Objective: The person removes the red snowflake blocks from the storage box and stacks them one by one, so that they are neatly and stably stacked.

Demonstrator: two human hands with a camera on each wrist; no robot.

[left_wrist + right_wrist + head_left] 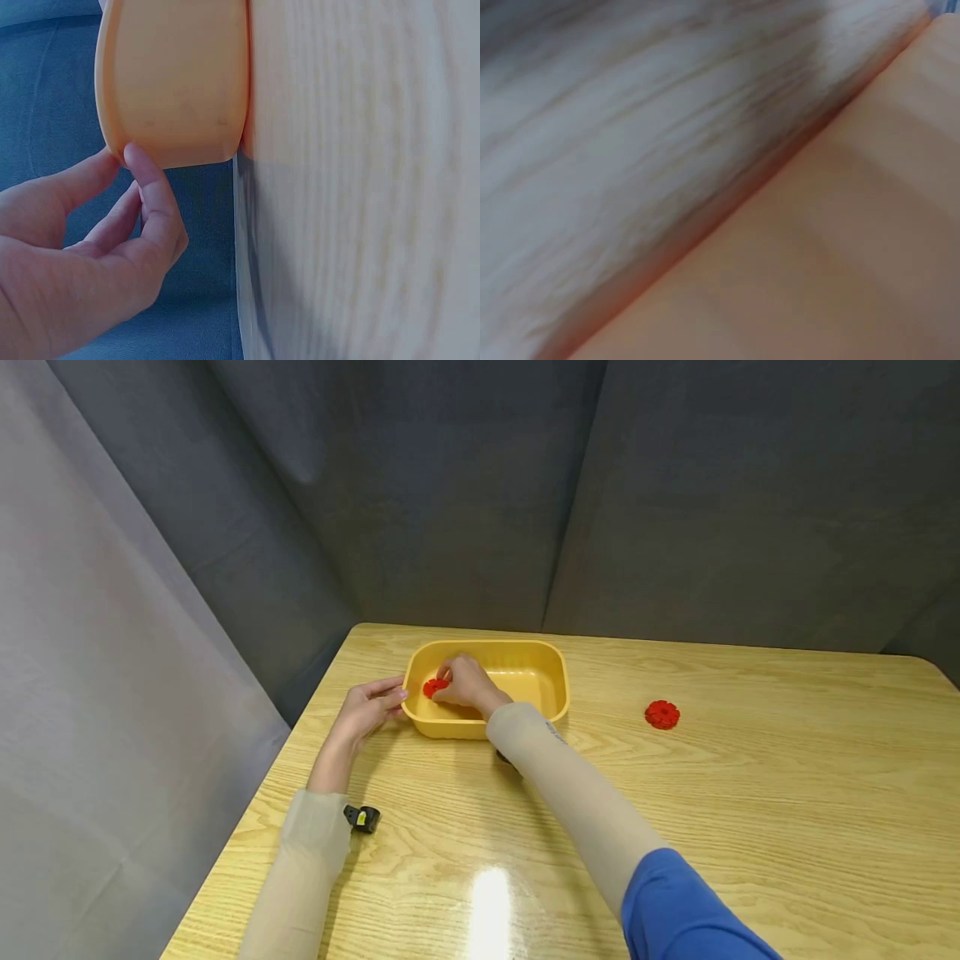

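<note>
Right hand [467, 683] pinches one red flower-shaped plastic disc [432, 687] inside the yellow rectangular plastic tub [558, 672], left hand [369, 707], fingers relaxed, steadying its wall; a second red disc [662, 714] waits at three o'clock.

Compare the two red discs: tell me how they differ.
1. The held disc is inside the yellow tub; the loose disc lies on the table to the tub's right.
2. The right hand pinches the held disc; nothing touches the loose disc.
3. The held disc is partly hidden by fingers; the loose disc shows whole.
Both are red, round and scallop-edged.
</note>
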